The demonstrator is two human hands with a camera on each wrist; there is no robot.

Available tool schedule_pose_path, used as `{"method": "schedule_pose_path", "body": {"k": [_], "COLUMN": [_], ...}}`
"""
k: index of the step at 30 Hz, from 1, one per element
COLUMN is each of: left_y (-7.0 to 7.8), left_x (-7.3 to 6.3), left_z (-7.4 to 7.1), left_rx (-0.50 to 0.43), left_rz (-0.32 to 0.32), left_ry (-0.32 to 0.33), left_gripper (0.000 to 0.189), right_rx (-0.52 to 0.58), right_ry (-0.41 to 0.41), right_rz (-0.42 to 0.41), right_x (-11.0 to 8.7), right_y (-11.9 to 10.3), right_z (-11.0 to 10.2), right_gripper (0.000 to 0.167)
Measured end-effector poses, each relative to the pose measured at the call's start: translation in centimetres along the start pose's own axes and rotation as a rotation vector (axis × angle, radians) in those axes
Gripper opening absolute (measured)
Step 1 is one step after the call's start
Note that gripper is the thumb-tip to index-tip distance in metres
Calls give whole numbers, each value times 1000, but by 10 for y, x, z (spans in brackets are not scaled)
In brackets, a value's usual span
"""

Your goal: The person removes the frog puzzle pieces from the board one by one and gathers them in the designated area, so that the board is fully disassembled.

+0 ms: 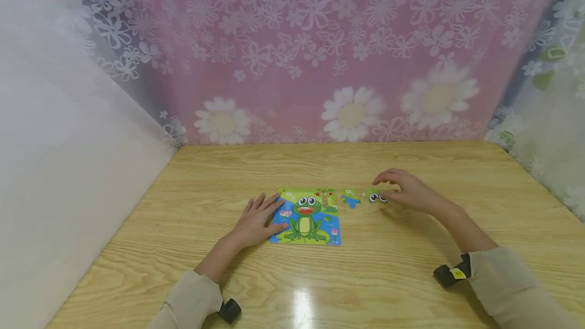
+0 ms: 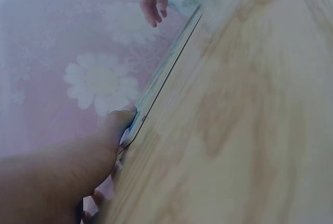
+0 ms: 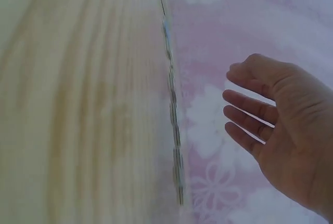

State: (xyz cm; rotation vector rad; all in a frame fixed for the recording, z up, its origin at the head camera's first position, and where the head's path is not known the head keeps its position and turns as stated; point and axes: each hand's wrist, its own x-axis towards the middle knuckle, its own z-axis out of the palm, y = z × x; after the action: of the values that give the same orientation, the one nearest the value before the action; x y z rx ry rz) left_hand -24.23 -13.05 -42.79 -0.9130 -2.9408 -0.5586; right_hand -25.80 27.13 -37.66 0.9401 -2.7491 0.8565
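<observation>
A square frog jigsaw puzzle (image 1: 305, 225) lies flat on the table, a smiling green frog on blue and green. My left hand (image 1: 256, 222) rests on its left side, fingers spread over the upper left edge and thumb lower down; the left wrist view shows the thumb (image 2: 122, 117) at the puzzle's edge. To the right lie loose puzzle pieces, a blue-green piece (image 1: 351, 200) and a piece with the frog's eyes (image 1: 373, 197). Over this row hovers my right hand (image 1: 411, 192), fingers loosely bent and thumb apart. Nothing is between its fingers (image 3: 244, 102) in the right wrist view.
The wood-grain table (image 1: 283, 278) reaches back to a pink flowered curtain (image 1: 283, 65). A pale white side (image 1: 82, 141) closes off the left, and a flowered cloth (image 1: 553, 116) hangs on the right. Each wrist carries a small black camera (image 1: 447, 275).
</observation>
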Motion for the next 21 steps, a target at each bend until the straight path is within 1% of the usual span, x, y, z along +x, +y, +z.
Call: {"method": "schedule_pose_path", "body": {"k": [5, 12, 21], "left_y": [1, 0, 1], "left_x": [-1, -1, -1], "left_z": [-2, -3, -4], "left_rx": [-18, -9, -7], "left_rz": [-9, -22, -28], "left_ry": [-7, -10, -23], "left_gripper": [73, 78, 78], "right_rx": [11, 15, 21], "right_ry": [-41, -92, -141], "right_rz": [-28, -88, -132], "right_x": [19, 47, 76], "right_y": [-17, -48, -83], "right_z": [10, 27, 56], "right_gripper": [26, 25, 24]}}
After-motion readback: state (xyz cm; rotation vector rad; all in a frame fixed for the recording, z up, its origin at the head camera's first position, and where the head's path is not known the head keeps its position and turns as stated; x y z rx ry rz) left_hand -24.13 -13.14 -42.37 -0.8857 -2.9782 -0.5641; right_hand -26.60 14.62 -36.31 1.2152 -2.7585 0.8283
